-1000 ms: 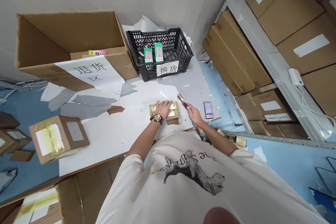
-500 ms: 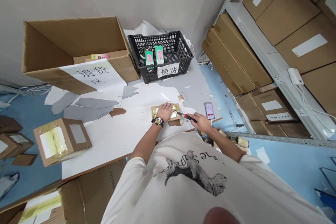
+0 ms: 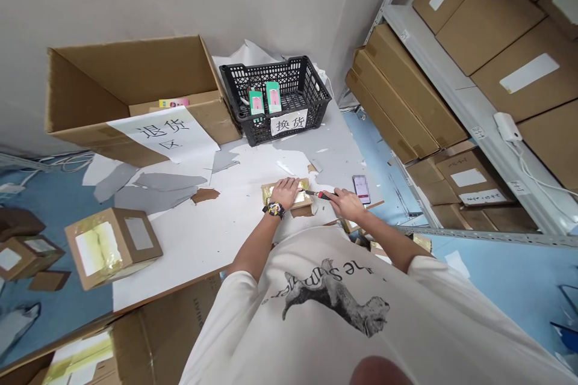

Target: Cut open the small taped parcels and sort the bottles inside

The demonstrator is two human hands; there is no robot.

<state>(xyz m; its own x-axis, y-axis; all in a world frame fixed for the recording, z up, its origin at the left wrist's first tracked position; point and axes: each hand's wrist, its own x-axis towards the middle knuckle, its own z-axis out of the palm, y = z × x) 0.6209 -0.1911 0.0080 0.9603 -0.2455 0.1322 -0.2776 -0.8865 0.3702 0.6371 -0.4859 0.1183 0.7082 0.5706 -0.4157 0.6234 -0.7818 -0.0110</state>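
Observation:
A small taped cardboard box (image 3: 268, 194) lies near the front edge of the white table (image 3: 189, 240). My left hand (image 3: 285, 194) rests flat on top of it, fingers stretched out, a watch on the wrist. My right hand (image 3: 347, 203) is closed round a red and black utility knife (image 3: 326, 195). The knife's blade end points left and meets the box's right part, close to my left fingertips. Whether the blade is in the tape is too small to tell.
An open carton (image 3: 180, 132) and a black crate (image 3: 289, 102) holding green-and-pink packs stand at the back. A taped box (image 3: 112, 246) sits at the left, a phone (image 3: 361, 189) at the right. Shelves (image 3: 460, 96) with cartons rise on the right.
My right hand and the knife have shifted slightly, the knife now lying flatter. My left hand stays on the box. The view has moved a little.

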